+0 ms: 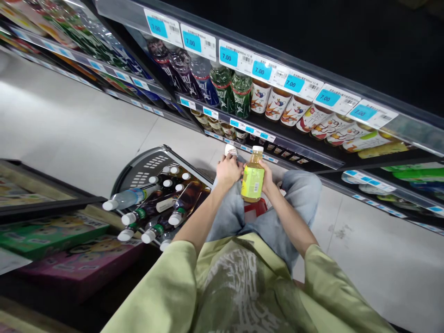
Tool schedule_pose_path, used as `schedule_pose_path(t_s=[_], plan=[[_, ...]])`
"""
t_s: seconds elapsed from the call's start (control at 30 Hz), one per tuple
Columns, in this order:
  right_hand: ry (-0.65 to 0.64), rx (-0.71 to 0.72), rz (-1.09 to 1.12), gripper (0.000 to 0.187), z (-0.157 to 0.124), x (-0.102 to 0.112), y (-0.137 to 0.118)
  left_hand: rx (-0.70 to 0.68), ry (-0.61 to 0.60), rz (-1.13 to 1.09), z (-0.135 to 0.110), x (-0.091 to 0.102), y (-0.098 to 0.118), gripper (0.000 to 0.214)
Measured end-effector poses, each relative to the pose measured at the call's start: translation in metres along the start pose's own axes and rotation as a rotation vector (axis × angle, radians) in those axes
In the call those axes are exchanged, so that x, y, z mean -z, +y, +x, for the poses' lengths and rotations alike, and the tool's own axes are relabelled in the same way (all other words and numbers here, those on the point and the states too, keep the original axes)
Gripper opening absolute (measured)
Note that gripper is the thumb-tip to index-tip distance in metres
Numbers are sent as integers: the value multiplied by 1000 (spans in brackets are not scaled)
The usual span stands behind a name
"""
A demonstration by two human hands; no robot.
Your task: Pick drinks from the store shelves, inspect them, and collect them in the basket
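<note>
A bottle of yellow drink [253,178] with a white cap and a yellow-green label is upright above my lap. My right hand [268,178] is closed around its right side and back. My left hand [229,170] rests over my left knee just beside the bottle, its fingers bent forward and partly hidden; it appears to hold nothing. To the left, a dark shopping basket [123,173] is loaded with several white-capped bottles, among them dark drinks [186,198] and a clear bottle with a blue label [130,198].
Ahead, a shelf with price tags [262,69] bears rows of bottles [277,104], with lower shelves beneath it. Boxes in green [52,231] and pink [83,263] lie on a display at left. A red object [255,209] shows between my legs. Pale floor tiles [374,245] extend right.
</note>
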State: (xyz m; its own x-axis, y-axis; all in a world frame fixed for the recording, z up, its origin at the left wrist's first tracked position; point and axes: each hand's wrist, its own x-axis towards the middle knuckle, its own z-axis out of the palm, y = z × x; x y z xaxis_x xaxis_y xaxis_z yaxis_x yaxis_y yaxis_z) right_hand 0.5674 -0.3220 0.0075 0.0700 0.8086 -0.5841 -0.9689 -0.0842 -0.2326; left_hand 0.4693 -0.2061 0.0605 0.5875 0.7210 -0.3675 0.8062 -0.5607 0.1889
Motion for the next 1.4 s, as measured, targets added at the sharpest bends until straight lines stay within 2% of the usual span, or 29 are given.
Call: schedule_pose_path(t_s=[0.53,1.2,1.4], plan=[[-10,54,-11,30,-3,-6,-2,-1,15,-1,0,-2,-1,38],[-22,70,-67,39,0,-2,-1,4,20,-5,0,-1,0,38],[-22,70,-58,36,-1,-3,-1,3,22,-3,0,-2,-1,38]])
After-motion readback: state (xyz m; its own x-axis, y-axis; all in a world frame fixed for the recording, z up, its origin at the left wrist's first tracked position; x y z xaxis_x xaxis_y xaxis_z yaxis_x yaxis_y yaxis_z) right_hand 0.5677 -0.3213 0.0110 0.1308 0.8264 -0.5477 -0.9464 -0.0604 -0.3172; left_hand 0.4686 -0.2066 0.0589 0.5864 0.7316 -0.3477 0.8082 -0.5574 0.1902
